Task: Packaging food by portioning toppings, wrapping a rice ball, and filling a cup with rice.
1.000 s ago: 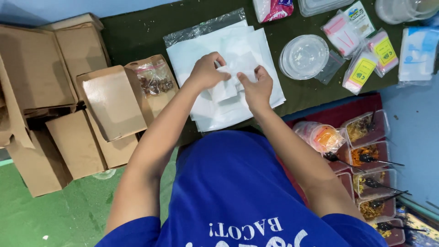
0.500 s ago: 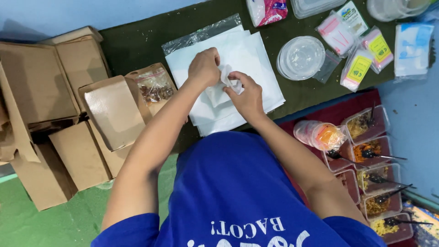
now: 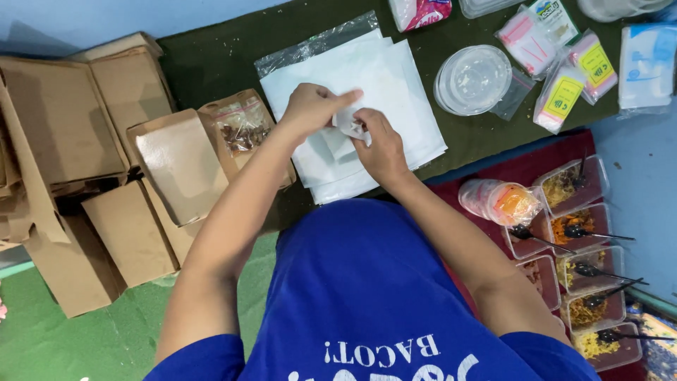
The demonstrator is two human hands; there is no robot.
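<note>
A dark green mat [image 3: 211, 56] lies on the floor below a pale blue wall [image 3: 70, 21], green flooring [image 3: 42, 346] beside it

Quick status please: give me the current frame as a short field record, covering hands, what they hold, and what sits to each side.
left hand: on the small white paper piece, index finger stretched out over it
right hand: fingers curled, pinching the same paper piece
under the hands: stack of white paper sheets on the dark green mat
person's left side: brown cardboard boxes, one with a clear bag of brown pieces
person's right side: round clear lid, small zip bags, row of clear food containers with spoons
</note>
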